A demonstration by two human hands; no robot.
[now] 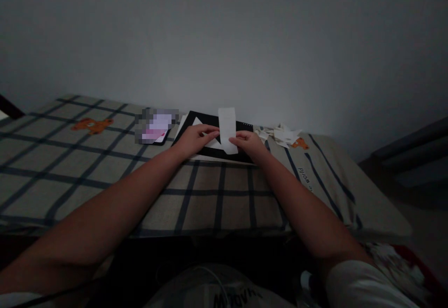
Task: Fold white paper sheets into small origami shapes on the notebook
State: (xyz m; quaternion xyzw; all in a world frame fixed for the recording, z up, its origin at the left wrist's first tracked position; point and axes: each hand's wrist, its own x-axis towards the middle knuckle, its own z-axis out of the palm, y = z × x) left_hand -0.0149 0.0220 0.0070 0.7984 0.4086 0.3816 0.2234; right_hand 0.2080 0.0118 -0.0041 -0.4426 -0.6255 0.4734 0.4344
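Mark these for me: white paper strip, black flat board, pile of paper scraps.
White paper strip (227, 125): head view, middle of its broad face.
Black flat board (210, 119): head view, bare surface near the far edge.
Pile of paper scraps (284, 135): head view, middle of the heap.

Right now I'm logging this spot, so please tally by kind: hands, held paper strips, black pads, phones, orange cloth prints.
Hands, left hand and right hand: 2
Held paper strip: 1
Black pad: 1
Phone: 1
Orange cloth prints: 2
Total: 7
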